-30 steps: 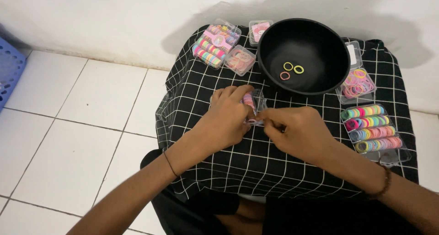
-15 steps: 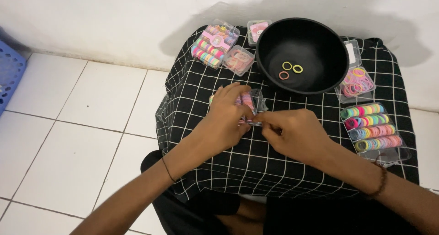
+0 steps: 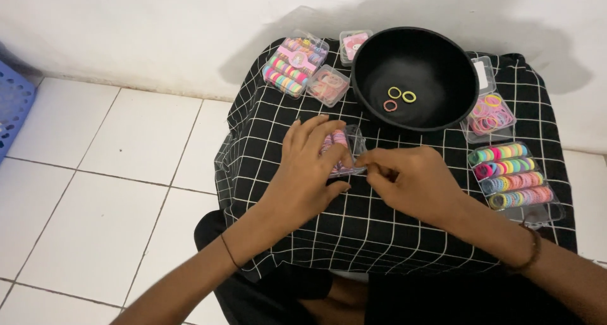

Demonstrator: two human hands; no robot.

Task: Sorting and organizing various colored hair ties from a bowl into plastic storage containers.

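Observation:
My left hand [image 3: 308, 168] cups a small clear plastic box [image 3: 344, 149] of pink and purple hair ties on a black table cover with a white grid [image 3: 379, 224]. My right hand [image 3: 414, 181] meets it from the right, fingertips pinched at the box's edge; what they pinch is hidden. Just beyond stands a black bowl [image 3: 414, 78] holding three small rings: two yellow, one pink.
Clear boxes of coloured hair ties lie at the back left [image 3: 294, 66] and along the right edge [image 3: 513, 176], with a smaller box of loose ties [image 3: 490, 117] beside the bowl. A blue basket [image 3: 11, 107] sits on the white tiled floor at far left.
Both hands stay together at the small box; the left fingers have spread a little over it. The view has shifted slightly.

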